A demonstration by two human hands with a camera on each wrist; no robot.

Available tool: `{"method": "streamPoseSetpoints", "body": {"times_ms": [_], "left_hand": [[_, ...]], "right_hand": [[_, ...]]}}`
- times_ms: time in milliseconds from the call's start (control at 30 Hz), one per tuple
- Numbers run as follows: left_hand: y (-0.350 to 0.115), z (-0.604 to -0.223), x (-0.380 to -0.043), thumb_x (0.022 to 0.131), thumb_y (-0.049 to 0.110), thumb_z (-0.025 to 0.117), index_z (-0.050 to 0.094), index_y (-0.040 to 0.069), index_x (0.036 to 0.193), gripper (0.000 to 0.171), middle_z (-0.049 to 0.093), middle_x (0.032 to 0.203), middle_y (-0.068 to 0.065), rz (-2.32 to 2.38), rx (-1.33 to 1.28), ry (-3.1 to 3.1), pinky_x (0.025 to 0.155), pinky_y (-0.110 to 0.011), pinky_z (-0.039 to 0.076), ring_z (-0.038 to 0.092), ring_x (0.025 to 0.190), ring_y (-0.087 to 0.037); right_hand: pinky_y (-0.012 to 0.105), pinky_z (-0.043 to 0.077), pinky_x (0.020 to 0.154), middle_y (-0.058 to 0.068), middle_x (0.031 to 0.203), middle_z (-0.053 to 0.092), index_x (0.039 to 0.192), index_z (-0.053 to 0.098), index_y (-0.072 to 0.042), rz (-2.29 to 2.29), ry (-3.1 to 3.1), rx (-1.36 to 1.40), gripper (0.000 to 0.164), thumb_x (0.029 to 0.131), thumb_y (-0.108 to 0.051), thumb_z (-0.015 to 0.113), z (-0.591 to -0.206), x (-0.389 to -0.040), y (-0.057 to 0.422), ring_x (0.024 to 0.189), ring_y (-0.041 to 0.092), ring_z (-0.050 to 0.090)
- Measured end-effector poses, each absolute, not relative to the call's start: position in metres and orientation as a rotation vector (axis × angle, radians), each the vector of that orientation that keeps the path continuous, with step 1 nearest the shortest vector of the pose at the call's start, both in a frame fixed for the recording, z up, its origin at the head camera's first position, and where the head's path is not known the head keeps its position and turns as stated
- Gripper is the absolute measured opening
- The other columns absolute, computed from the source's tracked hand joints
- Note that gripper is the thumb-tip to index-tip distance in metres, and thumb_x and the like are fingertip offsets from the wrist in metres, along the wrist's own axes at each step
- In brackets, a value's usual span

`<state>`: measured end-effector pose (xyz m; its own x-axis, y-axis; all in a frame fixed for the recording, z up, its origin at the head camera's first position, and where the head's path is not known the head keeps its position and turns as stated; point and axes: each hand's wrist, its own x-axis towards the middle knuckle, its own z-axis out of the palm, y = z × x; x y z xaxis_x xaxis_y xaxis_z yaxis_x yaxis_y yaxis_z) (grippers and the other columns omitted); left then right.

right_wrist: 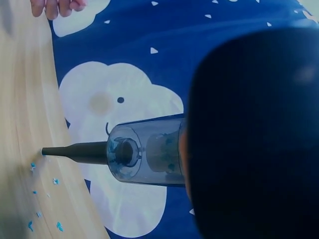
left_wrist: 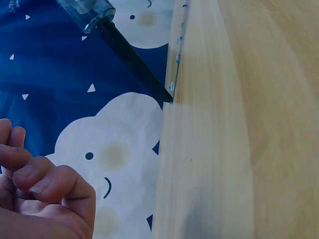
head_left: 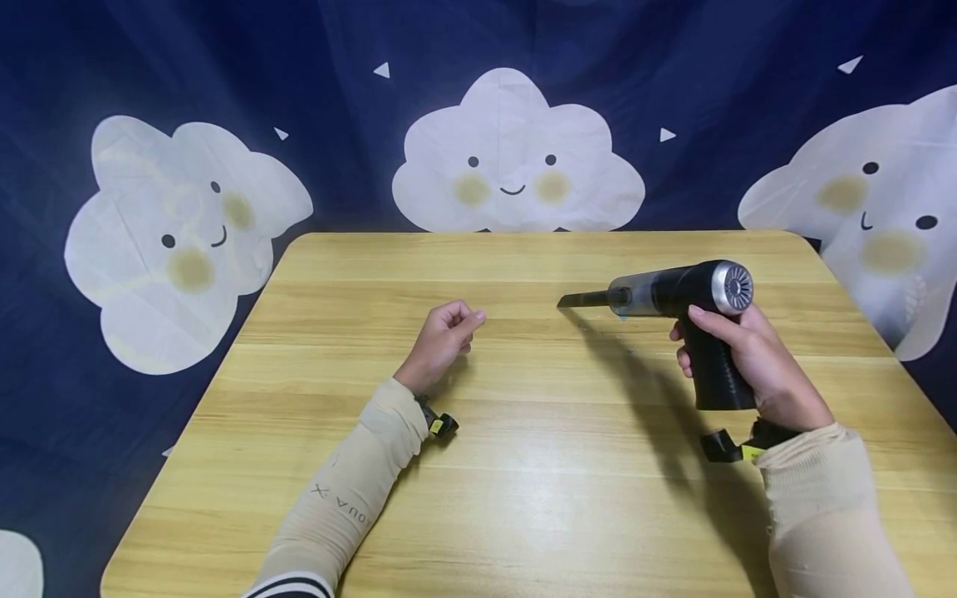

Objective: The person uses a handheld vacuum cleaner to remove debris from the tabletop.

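Note:
My right hand (head_left: 770, 361) grips the black handle of a handheld vacuum cleaner (head_left: 684, 288), thumb near its silver rear vent. The narrow dark nozzle (right_wrist: 82, 152) points left and reaches down at the tabletop; whether it touches the wood I cannot tell. Blue bits show inside the clear dust chamber (right_wrist: 149, 152). Several small blue scraps (right_wrist: 56, 181) lie scattered on the wood near the nozzle tip. Left of the nozzle, my left hand (head_left: 444, 339) hovers over the table with loosely curled fingers and holds nothing. Its curled fingers (left_wrist: 52, 184) also appear in the left wrist view.
The pale wooden table (head_left: 523, 498) has rounded corners. Behind it hangs a dark blue curtain (head_left: 344, 100) with smiling white clouds and small triangles. Small cameras are strapped at the left wrist (head_left: 441, 425) and the right wrist (head_left: 723, 447).

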<state>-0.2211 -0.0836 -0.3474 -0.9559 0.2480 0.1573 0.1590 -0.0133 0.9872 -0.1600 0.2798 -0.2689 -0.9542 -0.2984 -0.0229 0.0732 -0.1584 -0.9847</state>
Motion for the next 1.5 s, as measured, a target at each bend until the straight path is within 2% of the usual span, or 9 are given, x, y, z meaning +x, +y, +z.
{"method": "streamPoseSetpoints", "body": {"times_ms": [33, 267, 533, 733, 933, 1100, 1500], "left_hand": [[-0.084, -0.347, -0.221, 0.097, 0.015, 0.055, 0.042, -0.006, 0.074, 0.033, 0.038, 0.06, 0.004, 2.146, 0.447, 2.161, 0.048, -0.023, 0.029, 0.034, 0.052, -0.011], [-0.084, -0.347, -0.221, 0.097, 0.014, 0.055, 0.042, -0.008, 0.075, 0.033, 0.037, 0.06, 0.004, 2.148, 0.446, 2.156, 0.049, -0.024, 0.029, 0.034, 0.052, -0.011], [-0.083, -0.346, -0.221, 0.097, 0.014, 0.055, 0.045, -0.001, 0.073, 0.03, 0.039, 0.061, 0.003, 2.143, 0.43, 2.158, 0.05, -0.025, 0.03, 0.035, 0.054, -0.012], [-0.083, -0.346, -0.22, 0.097, 0.016, 0.056, 0.05, 0.009, 0.072, 0.027, 0.041, 0.064, 0.002, 2.141, 0.426, 2.163, 0.049, -0.023, 0.031, 0.036, 0.055, -0.012], [-0.083, -0.347, -0.22, 0.097, 0.016, 0.056, 0.049, 0.004, 0.073, 0.027, 0.04, 0.064, 0.002, 2.144, 0.427, 2.16, 0.049, -0.021, 0.031, 0.036, 0.054, -0.011], [-0.083, -0.346, -0.219, 0.097, 0.016, 0.056, 0.049, 0.009, 0.072, 0.027, 0.04, 0.065, 0.002, 2.145, 0.422, 2.157, 0.049, -0.021, 0.031, 0.036, 0.055, -0.011], [-0.083, -0.345, -0.219, 0.097, 0.016, 0.054, 0.05, 0.009, 0.072, 0.026, 0.041, 0.065, 0.001, 2.119, 0.433, 2.157, 0.05, -0.022, 0.032, 0.036, 0.055, -0.013]], "right_hand": [[0.03, 0.055, 0.051, 0.004, 0.082, 0.065, 0.12, 0.043, -0.007, -2.202, 1.86, -0.259, 0.02, 0.102, -0.014, 0.044, -0.269, -0.16, 0.28, 0.058, 0.019, 0.062], [0.03, 0.054, 0.051, 0.004, 0.082, 0.065, 0.12, 0.043, -0.007, -2.203, 1.857, -0.254, 0.02, 0.102, -0.014, 0.044, -0.267, -0.16, 0.281, 0.058, 0.019, 0.062], [0.031, 0.056, 0.05, 0.005, 0.08, 0.067, 0.121, 0.044, -0.007, -2.287, 1.815, -0.22, 0.02, 0.102, -0.012, 0.043, -0.265, -0.159, 0.292, 0.057, 0.02, 0.063], [0.032, 0.055, 0.049, 0.006, 0.079, 0.067, 0.118, 0.047, -0.006, -2.307, 1.799, -0.232, 0.018, 0.102, -0.011, 0.042, -0.265, -0.16, 0.297, 0.057, 0.021, 0.063], [0.032, 0.055, 0.049, 0.006, 0.079, 0.067, 0.116, 0.048, -0.006, -2.3, 1.799, -0.234, 0.016, 0.102, -0.011, 0.042, -0.266, -0.161, 0.297, 0.057, 0.021, 0.063], [0.032, 0.055, 0.049, 0.006, 0.08, 0.067, 0.116, 0.048, -0.005, -2.299, 1.808, -0.229, 0.017, 0.102, -0.011, 0.042, -0.266, -0.161, 0.298, 0.057, 0.021, 0.063], [0.032, 0.055, 0.049, 0.006, 0.08, 0.067, 0.117, 0.047, -0.005, -2.317, 1.791, -0.242, 0.017, 0.102, -0.011, 0.042, -0.268, -0.163, 0.296, 0.057, 0.021, 0.063]]}}
